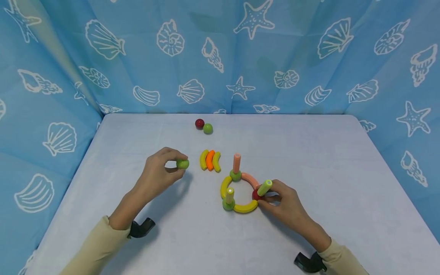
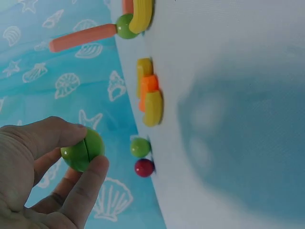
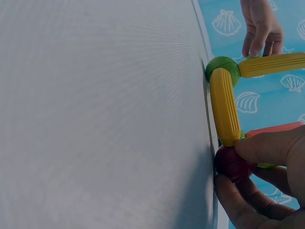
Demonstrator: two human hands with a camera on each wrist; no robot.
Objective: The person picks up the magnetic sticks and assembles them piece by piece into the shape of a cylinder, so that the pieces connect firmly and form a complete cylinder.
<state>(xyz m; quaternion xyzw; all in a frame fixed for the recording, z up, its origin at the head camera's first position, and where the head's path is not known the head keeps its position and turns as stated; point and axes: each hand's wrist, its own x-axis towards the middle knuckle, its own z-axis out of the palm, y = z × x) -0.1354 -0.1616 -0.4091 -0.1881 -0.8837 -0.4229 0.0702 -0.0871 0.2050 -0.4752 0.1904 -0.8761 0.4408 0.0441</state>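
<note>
Between thumb and fingertips, my left hand [image 1: 160,170] pinches a green ball [image 2: 83,150] above the table, left of the loose curved pieces. On the right, my right hand [image 1: 288,204] grips a dark red ball [image 3: 232,163] at the ring's right corner. The ring joins balls with curved sticks: a yellow one [image 1: 245,207] in front, another yellow one [image 1: 225,186] at left and a pink one [image 1: 249,179] behind. Straight sticks stand on its balls: pink [image 1: 236,163] at the back, yellow [image 1: 230,195] at front left, and light green [image 1: 264,188], tilted, by my right hand.
Two yellow curved sticks [image 1: 204,159] lie either side of an orange one [image 1: 210,160], behind and left of the ring. Farther back, a red ball [image 1: 199,123] and a green ball [image 1: 207,128] sit together. A blue shell-patterned curtain [image 1: 227,57] hangs behind the white table [image 1: 292,145].
</note>
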